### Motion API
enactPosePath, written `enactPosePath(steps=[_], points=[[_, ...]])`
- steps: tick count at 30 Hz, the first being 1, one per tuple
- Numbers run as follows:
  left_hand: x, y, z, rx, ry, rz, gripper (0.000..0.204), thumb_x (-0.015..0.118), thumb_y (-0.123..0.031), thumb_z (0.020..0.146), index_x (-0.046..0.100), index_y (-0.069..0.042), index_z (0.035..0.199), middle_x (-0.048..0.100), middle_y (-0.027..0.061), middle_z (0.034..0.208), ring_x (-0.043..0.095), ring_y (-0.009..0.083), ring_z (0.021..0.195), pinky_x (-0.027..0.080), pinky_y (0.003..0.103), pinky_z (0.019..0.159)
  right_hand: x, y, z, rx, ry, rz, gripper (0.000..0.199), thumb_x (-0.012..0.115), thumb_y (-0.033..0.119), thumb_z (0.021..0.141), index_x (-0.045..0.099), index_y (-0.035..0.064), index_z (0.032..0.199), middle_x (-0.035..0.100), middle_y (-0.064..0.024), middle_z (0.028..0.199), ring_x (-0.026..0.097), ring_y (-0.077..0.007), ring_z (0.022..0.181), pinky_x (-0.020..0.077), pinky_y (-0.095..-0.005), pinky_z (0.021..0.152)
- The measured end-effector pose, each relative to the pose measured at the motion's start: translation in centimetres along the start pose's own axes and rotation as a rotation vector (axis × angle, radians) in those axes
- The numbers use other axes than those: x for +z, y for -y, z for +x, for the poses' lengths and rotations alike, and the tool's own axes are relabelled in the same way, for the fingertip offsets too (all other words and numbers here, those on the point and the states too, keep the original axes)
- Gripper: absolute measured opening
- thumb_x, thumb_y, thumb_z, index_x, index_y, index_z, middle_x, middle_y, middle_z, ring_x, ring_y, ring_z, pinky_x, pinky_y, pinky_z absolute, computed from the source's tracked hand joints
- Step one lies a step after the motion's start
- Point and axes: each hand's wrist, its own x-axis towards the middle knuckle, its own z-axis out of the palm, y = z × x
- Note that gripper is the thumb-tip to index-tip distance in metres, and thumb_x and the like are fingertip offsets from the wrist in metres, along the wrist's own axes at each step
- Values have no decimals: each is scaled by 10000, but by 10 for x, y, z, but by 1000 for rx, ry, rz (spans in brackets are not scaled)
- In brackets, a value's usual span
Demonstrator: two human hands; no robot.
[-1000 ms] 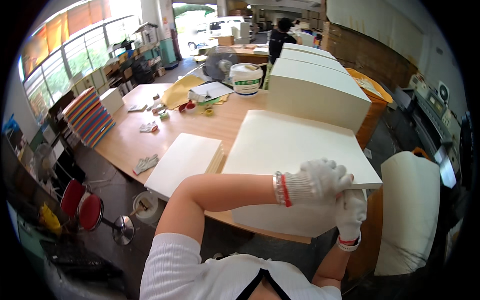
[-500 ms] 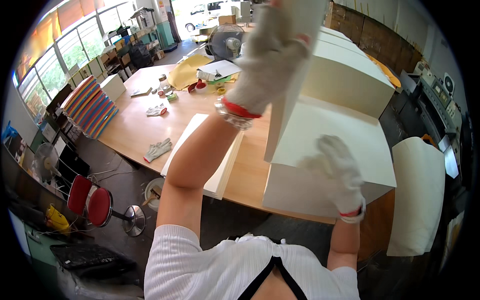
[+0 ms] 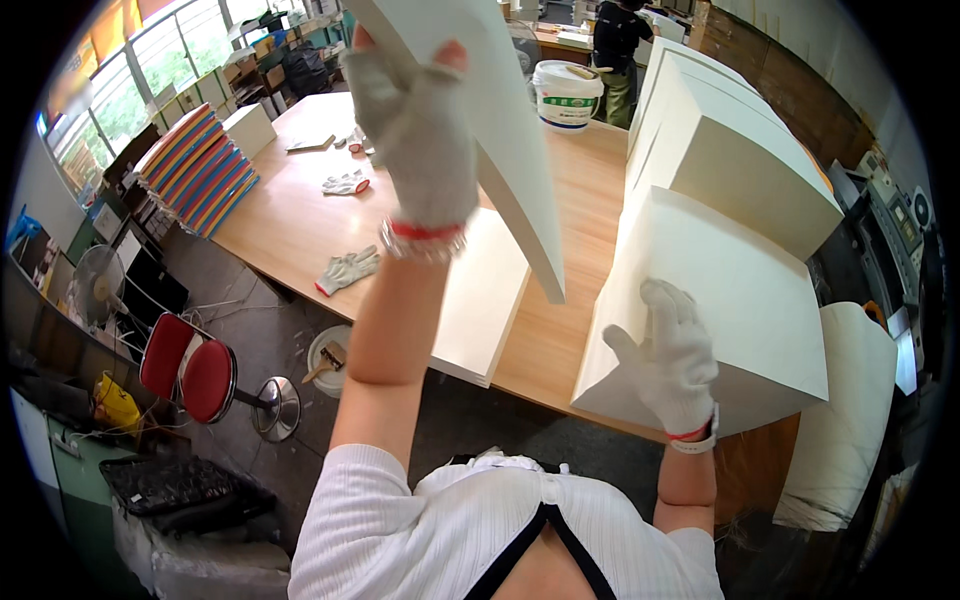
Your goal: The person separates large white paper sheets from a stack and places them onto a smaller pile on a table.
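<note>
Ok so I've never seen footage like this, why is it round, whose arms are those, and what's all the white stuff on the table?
The picture comes from a wide fisheye camera worn on a person's head, looking down, so it is round and straight edges bend. The arms rising from the bottom edge belong to the wearer, who has white work gloves on.

The left hand is raised and grips a large white sheet held up on edge above the wooden table. The right hand rests flat on top of a thick white stack at the table's near edge. More white stacks stand behind it, and a thinner white pile lies beside it.

Also on the table: spare gloves, a white bucket and a striped stack of coloured sheets. Another person stands at the far end.
</note>
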Motion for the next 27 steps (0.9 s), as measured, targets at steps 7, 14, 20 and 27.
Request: enactPosePath(steps=[7,14,20,27], points=[[8,-12,-112,459,203,646,517,620,7,845,541,9,1357,548,258,1358,593,400,1189,481,463,1002,153,63,12,350,-138,674,767,818,246,819,437,-23,1428,601,-191,1309,630,-329,1117,548,-374,913],[-67,70,-144,56,648,676,647,742,-78,836,482,-45,1428,588,233,1310,601,369,1201,529,409,949,289,38,-29,827,91,1217,606,773,214,861,493,-52,1328,637,-174,1200,640,-252,1043,544,-355,865],[-317,101,-169,-615,430,1149,333,652,-144,867,620,-42,1183,626,196,1209,613,358,1096,507,428,912,318,14,-38,1095,447,1006,692,815,311,812,498,-89,1280,650,-184,1139,631,-255,1026,519,-371,896],[-394,79,-181,-1086,542,1126,339,634,-180,910,602,-56,1224,683,190,1034,666,320,924,524,399,782,267,46,-60,423,531,303,770,750,507,828,461,60,1385,508,-308,1292,604,-461,1082,527,-481,886]])
